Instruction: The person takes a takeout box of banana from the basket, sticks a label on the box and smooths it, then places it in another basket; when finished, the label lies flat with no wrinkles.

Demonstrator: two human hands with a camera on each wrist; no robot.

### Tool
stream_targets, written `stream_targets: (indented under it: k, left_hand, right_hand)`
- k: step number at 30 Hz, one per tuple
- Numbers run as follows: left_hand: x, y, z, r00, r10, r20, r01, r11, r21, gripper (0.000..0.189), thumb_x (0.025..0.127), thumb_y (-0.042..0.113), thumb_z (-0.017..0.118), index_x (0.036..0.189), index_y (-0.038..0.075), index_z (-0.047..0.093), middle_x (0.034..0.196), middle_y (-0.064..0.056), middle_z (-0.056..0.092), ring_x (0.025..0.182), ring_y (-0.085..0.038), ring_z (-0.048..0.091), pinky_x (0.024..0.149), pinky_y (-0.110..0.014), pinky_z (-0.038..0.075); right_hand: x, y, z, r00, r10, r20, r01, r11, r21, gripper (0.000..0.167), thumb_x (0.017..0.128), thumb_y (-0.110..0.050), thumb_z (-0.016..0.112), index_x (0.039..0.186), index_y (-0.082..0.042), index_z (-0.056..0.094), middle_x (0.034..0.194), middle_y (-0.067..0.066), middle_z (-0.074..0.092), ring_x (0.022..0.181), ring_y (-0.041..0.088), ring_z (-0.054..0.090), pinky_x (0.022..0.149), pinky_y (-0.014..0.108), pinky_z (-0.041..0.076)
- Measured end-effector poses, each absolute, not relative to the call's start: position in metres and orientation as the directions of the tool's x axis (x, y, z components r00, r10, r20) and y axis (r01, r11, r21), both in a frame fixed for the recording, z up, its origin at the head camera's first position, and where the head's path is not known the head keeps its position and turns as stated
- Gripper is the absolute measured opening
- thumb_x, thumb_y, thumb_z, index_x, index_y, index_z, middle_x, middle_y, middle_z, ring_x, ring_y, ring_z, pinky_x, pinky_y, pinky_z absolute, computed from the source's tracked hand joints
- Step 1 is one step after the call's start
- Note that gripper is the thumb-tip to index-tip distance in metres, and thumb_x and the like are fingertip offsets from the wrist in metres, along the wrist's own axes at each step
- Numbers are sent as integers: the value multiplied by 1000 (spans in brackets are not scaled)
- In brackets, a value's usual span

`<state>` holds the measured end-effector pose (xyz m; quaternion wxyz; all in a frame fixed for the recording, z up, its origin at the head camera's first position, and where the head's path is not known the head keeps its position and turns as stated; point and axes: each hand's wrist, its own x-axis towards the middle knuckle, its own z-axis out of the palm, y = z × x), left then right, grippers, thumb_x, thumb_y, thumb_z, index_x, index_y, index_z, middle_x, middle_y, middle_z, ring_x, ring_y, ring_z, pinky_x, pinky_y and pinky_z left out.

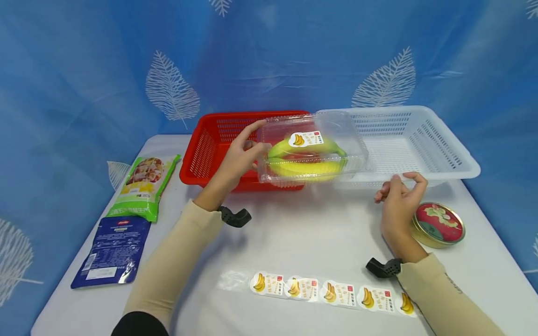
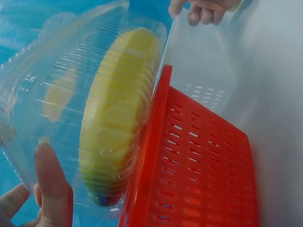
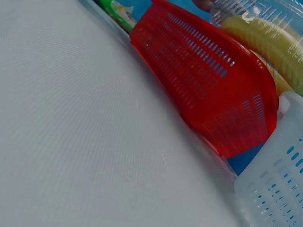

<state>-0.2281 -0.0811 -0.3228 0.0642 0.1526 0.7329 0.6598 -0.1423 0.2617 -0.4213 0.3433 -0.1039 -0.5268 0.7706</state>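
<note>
My left hand (image 1: 244, 154) grips the left end of a clear plastic clamshell box (image 1: 357, 144), thumb on its near side. Inside lie bananas (image 1: 307, 168), yellow with greenish parts; a white banana label (image 1: 306, 139) is on the lid. The box hangs tilted over the adjoining ends of a red basket (image 1: 189, 163) and a white basket (image 1: 456, 175). At the white basket's front rim, my right hand (image 1: 399, 200) pinches the edge with thumb and index finger, its other fingers curled outside. In the left wrist view, the right hand (image 2: 206, 12) appears at that rim.
A strip of banana labels (image 1: 302, 289) lies at the table's front. Right of my right hand stands a round red-topped tin (image 1: 439, 224). On the left lie a green food packet (image 1: 145, 184) and a dark blue pouch (image 1: 111, 252). A blue leaf-patterned cloth (image 1: 269, 56) hangs behind.
</note>
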Motion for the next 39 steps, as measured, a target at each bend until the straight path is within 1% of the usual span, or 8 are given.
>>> stream_targets:
  k: [3,7,13,20,26,33,37,39]
  left_hand:
    - [-235,-75,-324,-941,318,116,143,65,988,61,96,29,64,153,36,45,78,-12,56,66,-26,58,69,-44,59]
    - [-246,-60,-325,-934,342,104,131,57,990,63,97,31,66,155,35,42,81,-13,56,66,-27,59,71,-45,60]
    - [-257,-36,-316,-935,341,96,133,89,987,64,96,29,68,155,32,42,85,-16,58,69,-25,58,69,-43,60]
    - [-260,-4,-312,-936,340,89,132,104,986,64,95,28,69,154,31,44,91,-14,61,70,-24,57,67,-40,60]
    - [-266,17,-309,-945,320,73,112,108,988,63,94,28,71,152,32,46,88,-11,58,69,-22,56,64,-38,60]
    - [-269,28,-305,-944,328,49,101,144,984,64,95,29,71,153,32,44,89,-11,58,67,-22,57,66,-36,60]
    - [-271,37,-305,-939,343,17,76,159,984,65,96,30,70,154,34,42,94,-13,59,64,-22,57,66,-34,60]
    - [-272,45,-304,-936,352,3,63,161,985,65,96,30,70,154,35,41,105,-10,61,62,-21,58,66,-34,60]
  right_hand:
    - [-142,262,-423,-745,636,200,-406,-193,-893,24,104,-14,57,120,-13,40,68,11,50,46,18,50,46,23,48]
    - [-140,266,-424,-733,648,207,-406,-172,-898,24,104,-14,58,121,-14,41,68,12,50,46,18,50,46,22,47]
    - [-140,267,-422,-746,633,210,-417,-197,-887,24,105,-15,57,122,-14,39,69,11,50,47,18,51,47,23,48]
    - [-140,268,-425,-742,637,209,-415,-192,-889,24,105,-16,55,122,-14,38,70,12,50,46,18,51,46,24,48]
    - [-142,267,-424,-745,630,219,-425,-195,-884,23,106,-16,54,122,-14,38,70,12,50,46,18,51,47,24,48]
    - [-145,263,-424,-753,614,237,-431,-187,-883,23,106,-16,54,122,-15,37,71,12,50,47,18,51,47,24,49]
    - [-144,262,-426,-757,613,225,-406,-173,-898,24,106,-16,54,123,-15,36,72,11,50,47,18,51,47,24,49]
    - [-143,262,-427,-758,614,220,-398,-169,-902,24,106,-17,54,123,-15,36,71,11,51,47,17,52,46,24,49]
